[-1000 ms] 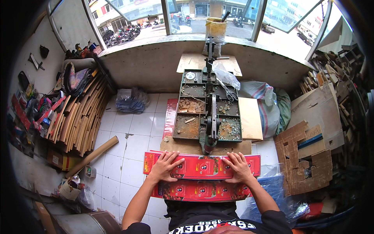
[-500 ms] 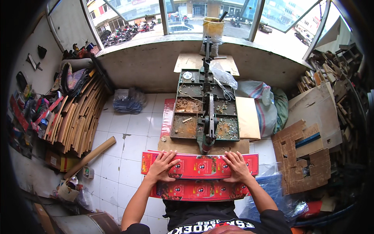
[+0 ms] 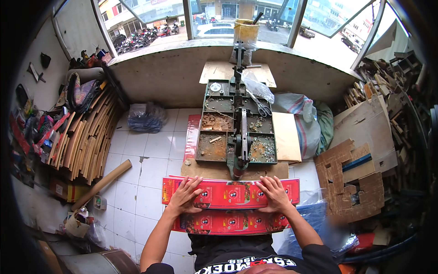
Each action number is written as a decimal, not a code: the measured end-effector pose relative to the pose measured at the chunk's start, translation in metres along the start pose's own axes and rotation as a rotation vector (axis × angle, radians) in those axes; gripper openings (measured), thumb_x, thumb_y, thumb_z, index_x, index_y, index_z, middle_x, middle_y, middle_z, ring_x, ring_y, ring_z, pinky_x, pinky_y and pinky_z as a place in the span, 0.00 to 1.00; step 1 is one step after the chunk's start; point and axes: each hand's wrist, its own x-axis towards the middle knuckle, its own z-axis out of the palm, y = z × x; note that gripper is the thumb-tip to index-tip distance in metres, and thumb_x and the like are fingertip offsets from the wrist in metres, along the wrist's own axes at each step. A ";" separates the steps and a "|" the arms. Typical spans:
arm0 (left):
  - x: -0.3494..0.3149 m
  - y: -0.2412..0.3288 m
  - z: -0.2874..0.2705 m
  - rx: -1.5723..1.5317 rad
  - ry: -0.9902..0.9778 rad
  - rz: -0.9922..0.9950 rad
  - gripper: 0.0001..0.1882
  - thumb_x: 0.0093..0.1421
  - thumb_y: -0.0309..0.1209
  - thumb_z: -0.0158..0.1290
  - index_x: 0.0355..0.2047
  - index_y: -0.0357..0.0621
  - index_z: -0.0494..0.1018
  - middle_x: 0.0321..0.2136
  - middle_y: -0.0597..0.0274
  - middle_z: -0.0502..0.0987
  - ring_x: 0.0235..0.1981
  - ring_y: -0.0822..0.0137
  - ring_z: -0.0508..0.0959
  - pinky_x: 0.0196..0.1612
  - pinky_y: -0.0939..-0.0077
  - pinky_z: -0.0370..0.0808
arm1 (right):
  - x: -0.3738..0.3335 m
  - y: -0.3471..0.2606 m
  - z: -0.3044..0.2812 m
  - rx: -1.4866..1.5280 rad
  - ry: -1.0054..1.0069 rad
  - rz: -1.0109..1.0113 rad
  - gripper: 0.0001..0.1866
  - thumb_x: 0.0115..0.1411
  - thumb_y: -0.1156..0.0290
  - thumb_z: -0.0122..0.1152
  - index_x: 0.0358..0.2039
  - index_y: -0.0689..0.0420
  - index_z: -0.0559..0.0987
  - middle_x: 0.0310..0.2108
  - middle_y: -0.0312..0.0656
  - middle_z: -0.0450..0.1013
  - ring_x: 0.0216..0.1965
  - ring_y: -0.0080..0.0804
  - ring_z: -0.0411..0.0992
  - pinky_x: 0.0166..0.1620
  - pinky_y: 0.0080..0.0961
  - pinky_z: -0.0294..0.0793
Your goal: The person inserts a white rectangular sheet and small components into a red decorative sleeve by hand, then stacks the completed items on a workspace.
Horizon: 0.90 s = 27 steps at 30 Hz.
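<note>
Across the near end of the press lies a long red printed strip [image 3: 232,194], with pictures and pale round marks. My left hand [image 3: 185,196] is closed across its left part, fingers spread toward the far edge and thumb along the near edge. Toward the right end, my right hand [image 3: 275,196] grips it the same way. A stack of similar red strips [image 3: 230,222] sits below, at my lap. The dark hand press [image 3: 242,137] stands in front of me, its near end just beyond the strip's far edge between my hands. What lies under my palms is hidden.
Divided green trays [image 3: 213,146] with small metal pieces flank the press; scissors [image 3: 261,107] lie on the right one. Boards [image 3: 89,137] are piled left, near a cardboard tube [image 3: 102,182]. Cut brown boards [image 3: 351,187] lean right. A bucket [image 3: 246,32] stands on the windowsill.
The whole view has shifted slightly, so the surroundings appear a little farther left. My hands keep nearly the same places on the red strip.
</note>
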 end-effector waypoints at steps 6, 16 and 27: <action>0.000 0.002 -0.001 0.040 -0.010 -0.005 0.45 0.36 0.56 0.71 0.54 0.55 0.67 0.66 0.52 0.61 0.69 0.50 0.58 0.74 0.46 0.49 | -0.003 0.002 0.004 0.063 0.032 -0.002 0.62 0.34 0.38 0.76 0.68 0.50 0.61 0.68 0.48 0.58 0.69 0.49 0.56 0.71 0.54 0.48; -0.003 -0.001 0.002 0.051 0.009 0.006 0.46 0.36 0.57 0.70 0.54 0.53 0.68 0.66 0.52 0.61 0.68 0.51 0.60 0.74 0.47 0.50 | -0.006 0.007 0.007 0.208 0.207 -0.025 0.44 0.46 0.38 0.74 0.54 0.53 0.65 0.64 0.52 0.59 0.67 0.56 0.56 0.70 0.57 0.53; -0.002 -0.002 0.006 0.032 0.016 -0.002 0.45 0.34 0.55 0.70 0.53 0.53 0.68 0.64 0.51 0.62 0.66 0.48 0.62 0.72 0.48 0.54 | -0.012 0.005 0.015 0.154 0.331 0.044 0.31 0.52 0.43 0.71 0.44 0.53 0.73 0.57 0.49 0.65 0.62 0.55 0.62 0.65 0.54 0.62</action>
